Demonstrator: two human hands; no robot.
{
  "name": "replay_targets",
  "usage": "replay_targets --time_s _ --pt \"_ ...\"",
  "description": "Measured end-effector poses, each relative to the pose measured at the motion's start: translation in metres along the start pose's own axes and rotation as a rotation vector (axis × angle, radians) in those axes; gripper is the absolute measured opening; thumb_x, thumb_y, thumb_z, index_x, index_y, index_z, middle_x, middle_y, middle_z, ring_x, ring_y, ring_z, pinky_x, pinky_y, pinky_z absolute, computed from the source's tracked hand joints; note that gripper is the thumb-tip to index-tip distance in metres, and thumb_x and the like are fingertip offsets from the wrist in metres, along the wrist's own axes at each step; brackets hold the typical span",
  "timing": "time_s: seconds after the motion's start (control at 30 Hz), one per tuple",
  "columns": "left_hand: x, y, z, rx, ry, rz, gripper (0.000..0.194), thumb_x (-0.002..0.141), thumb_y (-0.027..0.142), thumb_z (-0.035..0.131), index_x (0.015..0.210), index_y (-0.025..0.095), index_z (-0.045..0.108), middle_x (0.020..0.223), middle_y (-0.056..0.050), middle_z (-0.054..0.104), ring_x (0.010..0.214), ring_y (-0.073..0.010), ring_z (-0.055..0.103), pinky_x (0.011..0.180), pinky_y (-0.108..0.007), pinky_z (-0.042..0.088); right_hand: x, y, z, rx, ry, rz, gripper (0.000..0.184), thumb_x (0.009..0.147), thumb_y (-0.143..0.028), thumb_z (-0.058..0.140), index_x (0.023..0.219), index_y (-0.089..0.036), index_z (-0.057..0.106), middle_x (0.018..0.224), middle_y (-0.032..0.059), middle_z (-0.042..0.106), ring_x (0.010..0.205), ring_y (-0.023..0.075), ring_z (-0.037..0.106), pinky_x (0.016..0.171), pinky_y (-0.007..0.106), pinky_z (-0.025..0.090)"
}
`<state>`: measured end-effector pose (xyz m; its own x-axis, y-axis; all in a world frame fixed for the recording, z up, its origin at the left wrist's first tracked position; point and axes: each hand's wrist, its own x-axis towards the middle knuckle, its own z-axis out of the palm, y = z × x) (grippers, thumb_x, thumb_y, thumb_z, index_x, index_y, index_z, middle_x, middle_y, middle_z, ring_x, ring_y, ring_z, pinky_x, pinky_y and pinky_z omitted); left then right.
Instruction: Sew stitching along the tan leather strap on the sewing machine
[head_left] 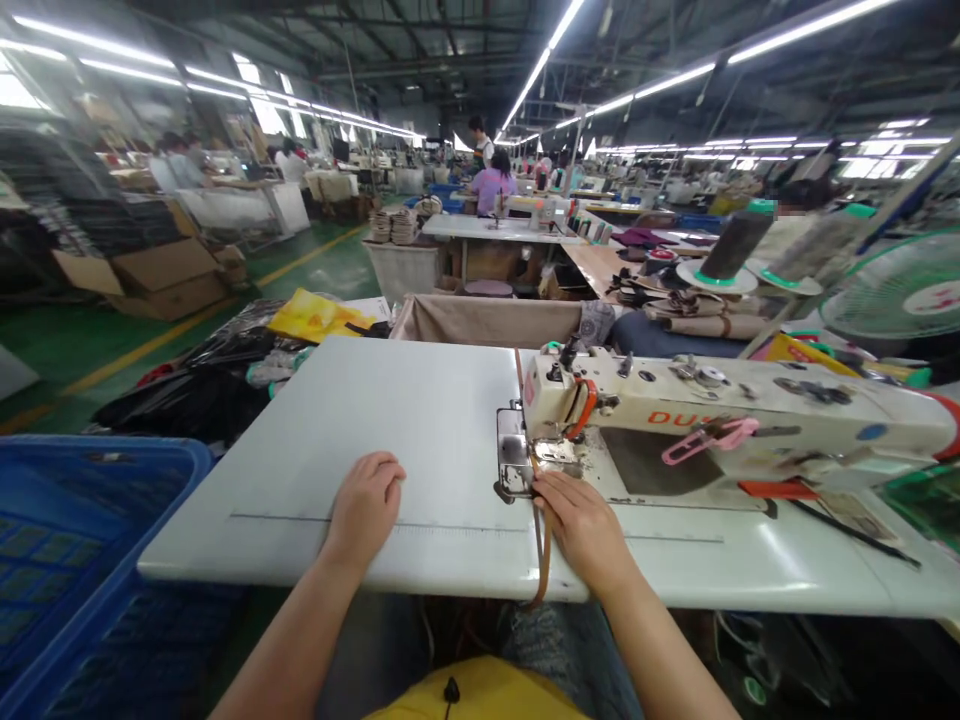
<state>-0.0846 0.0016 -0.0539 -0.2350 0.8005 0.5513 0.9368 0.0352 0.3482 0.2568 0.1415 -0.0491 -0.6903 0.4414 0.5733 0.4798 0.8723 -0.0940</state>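
My right hand (581, 515) lies at the front of the sewing machine (750, 410), fingers together and pressed on a narrow brown strap (546, 565). The strap runs from the needle area past my fingertips and hangs over the table's front edge. Part of it is hidden by my fingers. Beside it runs a darker thin strip (538, 535). To the left, my left hand (366, 508) rests on the white table (420, 420) with its fingers curled in. Nothing shows in it, and it is apart from the strap.
A blue plastic basket (105, 520) stands at the left. Behind the table sits a beige fabric-lined bin (480, 320). Thread cones (735, 245) and a green fan (900, 290) are at the right. Farther off, a person in purple (493, 185) sits at another machine.
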Motion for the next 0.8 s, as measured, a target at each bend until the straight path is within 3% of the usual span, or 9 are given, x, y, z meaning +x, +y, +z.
replay_targets --time_s 0.43,0.8 --pt "0.0037 0.0035 -0.0048 -0.010 -0.011 -0.107 0.023 0.087 0.005 0.051 0.088 0.022 0.066 0.106 -0.009 0.068 0.106 -0.0262 0.063 0.101 -0.044 0.052 0.0028 0.0016 0.0013 0.027 -0.013 -0.023 0.028 0.106 -0.026 0.055 0.125 -0.020 0.075 0.127 0.0104 0.076 0.120 0.0295 0.072 0.100 0.048 0.059" --pt "0.0055 0.0055 -0.0092 -0.015 0.004 -0.129 0.021 0.084 0.005 0.052 0.082 0.020 0.066 0.099 -0.009 0.066 0.099 -0.0259 0.061 0.099 -0.043 0.050 0.0046 -0.0042 -0.0014 0.038 -0.032 -0.006 0.028 0.108 -0.030 0.054 0.121 -0.018 0.075 0.125 0.0096 0.077 0.118 0.0273 0.072 0.101 0.043 0.056"
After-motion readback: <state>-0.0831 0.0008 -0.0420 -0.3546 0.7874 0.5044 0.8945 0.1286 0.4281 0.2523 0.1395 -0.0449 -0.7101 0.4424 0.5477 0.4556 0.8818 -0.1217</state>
